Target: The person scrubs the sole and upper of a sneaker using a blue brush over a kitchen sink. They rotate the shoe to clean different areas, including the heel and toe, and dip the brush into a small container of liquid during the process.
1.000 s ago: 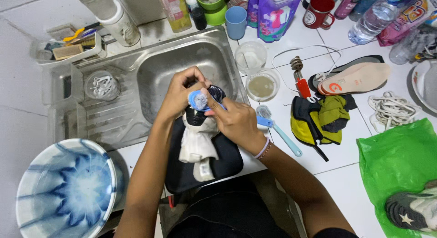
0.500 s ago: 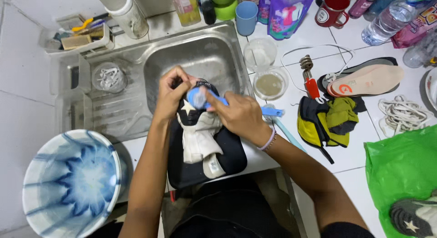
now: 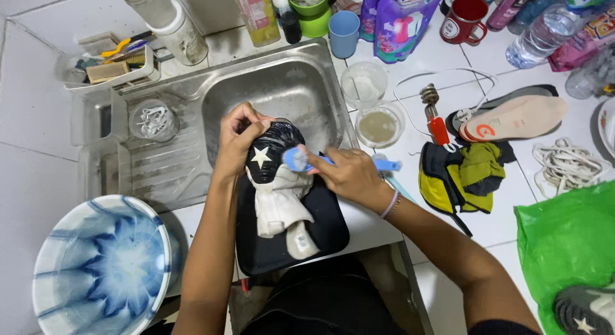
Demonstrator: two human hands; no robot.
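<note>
A black shoe with a white star [image 3: 272, 157] lies on a dark mat [image 3: 323, 229] at the near edge of a steel sink [image 3: 282, 85]. Its pale tongue hangs toward me. My left hand [image 3: 236, 138] grips the shoe at its far left side. My right hand [image 3: 346, 175] holds a blue brush [image 3: 333, 161] by its handle, with the round brush head pressed on the shoe's right side next to the star.
A blue-and-white basin [image 3: 96, 264] stands at the lower left. Two small bowls [image 3: 377, 125], an insole [image 3: 512, 117], a yellow-black cloth [image 3: 461, 175], white laces [image 3: 567, 162] and a green bag [image 3: 567, 245] lie on the right. Bottles, a blue cup [image 3: 344, 32] and a red mug [image 3: 462, 18] line the back.
The view has shifted a little. My right hand has moved the brush head slightly across the shoe beside the star. My left hand keeps its hold.
</note>
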